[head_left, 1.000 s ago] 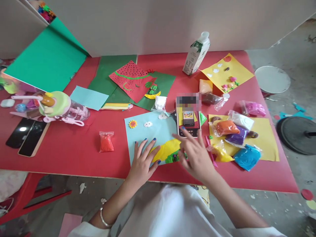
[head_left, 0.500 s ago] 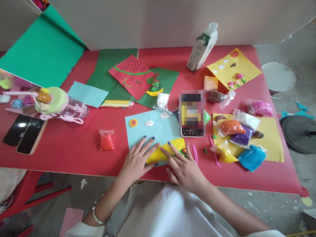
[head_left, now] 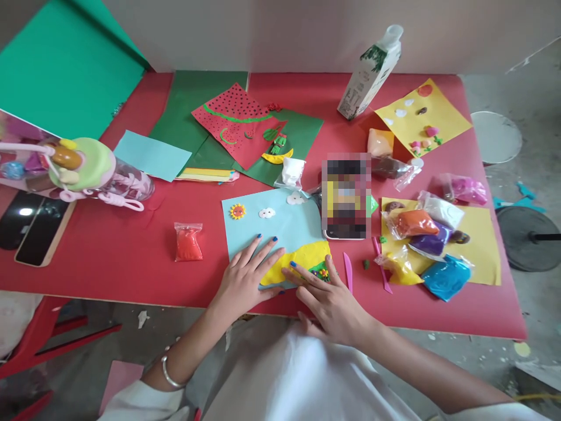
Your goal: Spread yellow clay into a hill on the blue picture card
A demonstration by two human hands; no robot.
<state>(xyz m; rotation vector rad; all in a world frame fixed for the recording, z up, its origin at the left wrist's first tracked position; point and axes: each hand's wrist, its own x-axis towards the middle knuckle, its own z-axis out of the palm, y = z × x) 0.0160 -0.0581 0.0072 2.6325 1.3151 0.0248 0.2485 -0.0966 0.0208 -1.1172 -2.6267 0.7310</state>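
Note:
A light blue sheet of paper (head_left: 280, 219) lies at the table's front edge. It bears a clay sun (head_left: 238, 211), two white clouds (head_left: 266, 213) with faces and a flat patch of yellow clay (head_left: 307, 255). My left hand (head_left: 245, 275) rests open on the sheet, fingers spread, thumb by the patch's lower left edge. My right hand (head_left: 326, 298) is open too, its fingertips on the yellow clay. Small clay flowers on green (head_left: 323, 273) show partly beneath the right fingers. A pink plastic knife (head_left: 347, 272) lies right of that hand.
Right of the sheet are a blurred-out phone (head_left: 346, 232) and bags of coloured clay (head_left: 447, 278) on yellow paper. A red clay bag (head_left: 188, 242) lies left. Behind stand a white carton (head_left: 370, 79) and a watermelon picture (head_left: 236, 123); a lidded cup (head_left: 90, 169) is far left.
My right fingers have slid slightly left and down over the yellow clay, uncovering more of its upper part. My left hand stays almost in place; the whole view has shifted slightly.

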